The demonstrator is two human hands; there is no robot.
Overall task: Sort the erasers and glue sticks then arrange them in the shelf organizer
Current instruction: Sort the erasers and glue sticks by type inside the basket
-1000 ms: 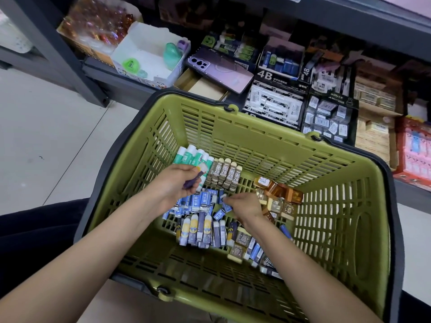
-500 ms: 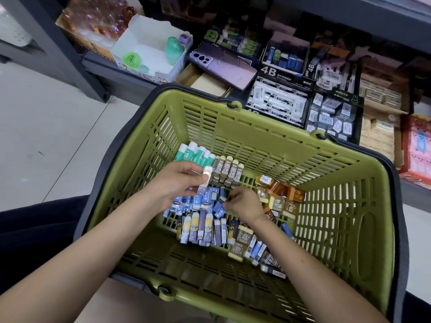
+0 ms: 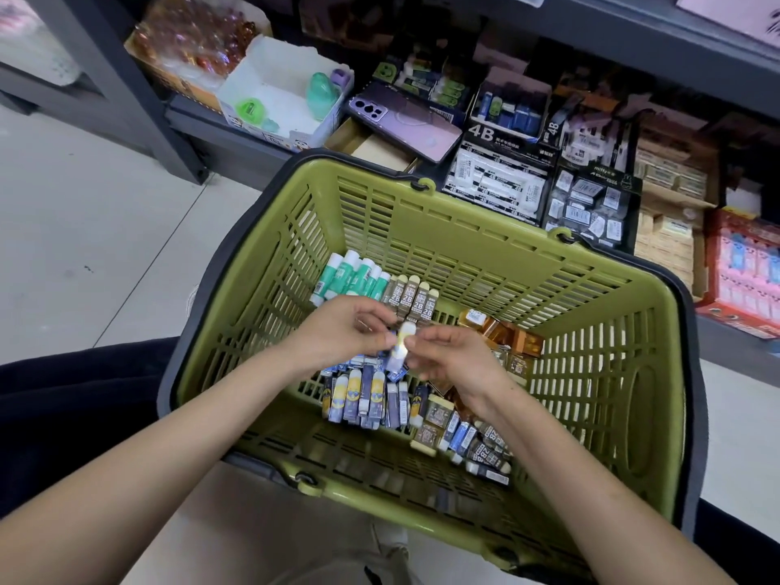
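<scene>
An olive green basket (image 3: 485, 247) holds sorted stationery. Green glue sticks (image 3: 350, 278) lie in a row at its back left, with brown 2B erasers (image 3: 411, 299) beside them. Purple and yellow glue sticks (image 3: 363, 394) lie in the middle, and orange-brown erasers (image 3: 506, 335) sit at the right. Mixed erasers (image 3: 472, 441) are heaped near the front. My left hand (image 3: 342, 331) and my right hand (image 3: 456, 361) meet above the middle, both pinching one small white and yellow glue stick (image 3: 403, 342). It stands nearly upright between my fingertips.
Behind the basket a low dark shelf carries boxes of 4B erasers (image 3: 498, 179), a white box with green items (image 3: 287, 99), a purple phone (image 3: 405, 120) and a red box (image 3: 743, 263). Pale tiled floor (image 3: 84, 225) lies to the left.
My right hand has risen from the pile and met my left hand. The small glue stick held by my left hand is now pinched by both hands, lifted above the sorted rows.
</scene>
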